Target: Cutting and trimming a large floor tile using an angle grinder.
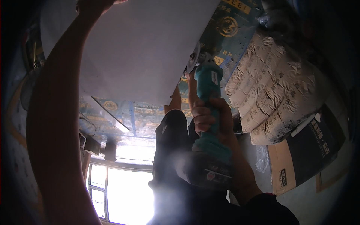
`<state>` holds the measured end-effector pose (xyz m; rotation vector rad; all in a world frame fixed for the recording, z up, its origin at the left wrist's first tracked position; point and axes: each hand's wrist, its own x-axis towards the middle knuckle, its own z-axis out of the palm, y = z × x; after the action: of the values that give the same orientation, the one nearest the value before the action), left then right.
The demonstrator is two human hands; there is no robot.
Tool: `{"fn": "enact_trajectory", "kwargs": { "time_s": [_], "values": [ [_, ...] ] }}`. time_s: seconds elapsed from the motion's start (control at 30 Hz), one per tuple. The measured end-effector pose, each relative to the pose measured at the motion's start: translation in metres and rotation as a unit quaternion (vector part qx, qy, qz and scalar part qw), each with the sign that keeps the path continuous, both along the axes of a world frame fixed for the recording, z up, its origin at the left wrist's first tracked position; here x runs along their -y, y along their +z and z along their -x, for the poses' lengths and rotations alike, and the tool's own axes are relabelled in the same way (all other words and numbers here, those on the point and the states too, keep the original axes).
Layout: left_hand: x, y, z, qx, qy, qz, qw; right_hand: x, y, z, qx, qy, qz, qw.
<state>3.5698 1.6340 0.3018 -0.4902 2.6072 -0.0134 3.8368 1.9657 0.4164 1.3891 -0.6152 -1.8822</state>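
My right hand (213, 116) wraps round the body of a teal cordless angle grinder (208, 84) with a black battery at its near end. The grinder's disc (194, 57) is at the right edge of a large pale slab (138, 48); whether it cuts into the edge I cannot tell. At the top of the view my left hand (94, 5) rests by the slab's far left part. One digit stretches out to the right there; the other fingers are mostly cut off by the frame. My legs in dark shorts are below the slab's near corner.
Printed blue-green protective sheeting (228, 33) covers the floor. To the right lie stacked brown paper-like sacks (273, 82) and a black-and-tan cardboard box (307, 150). A pale strip (122, 126) lies beyond the slab's near edge. Bright window light (129, 191) comes from the lower left.
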Motion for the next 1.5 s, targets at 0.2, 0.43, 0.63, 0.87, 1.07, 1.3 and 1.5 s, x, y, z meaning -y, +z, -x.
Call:
{"fn": "enact_trajectory", "kwargs": {
  "time_s": [0.2, 0.43, 0.63, 0.87, 1.07, 1.3, 1.5],
  "values": [
    [0.003, -0.002, 0.004, 0.045, 0.001, 0.064, 0.997, 0.003, 0.003, 0.002, -0.030, 0.024, -0.018, 0.999],
    [-0.008, 0.003, 0.005, 0.077, -0.002, 0.078, 0.994, 0.004, 0.003, -0.025, 0.020, 0.001, 0.014, 1.000],
    [-0.008, 0.006, 0.003, 0.072, 0.012, 0.066, 0.995, 0.000, -0.001, -0.032, -0.054, 0.015, 0.009, 0.998],
    [0.000, 0.006, 0.004, 0.025, 0.008, 0.018, 0.999, 0.008, -0.005, -0.051, -0.035, -0.028, 0.043, 0.998],
    [-0.003, -0.005, 0.002, 0.044, 0.011, 0.036, 0.998, 0.006, -0.004, -0.066, 0.033, -0.047, 0.045, 0.997],
    [0.225, -0.069, 0.069, -0.168, -0.173, -0.042, 0.970, 0.062, 0.012, -0.056, 0.028, -0.057, 0.118, 0.991],
    [0.001, -0.012, 0.003, 0.030, 0.003, 0.055, 0.998, 0.012, 0.004, -0.076, 0.072, -0.009, 0.021, 0.997]
  ]
}}
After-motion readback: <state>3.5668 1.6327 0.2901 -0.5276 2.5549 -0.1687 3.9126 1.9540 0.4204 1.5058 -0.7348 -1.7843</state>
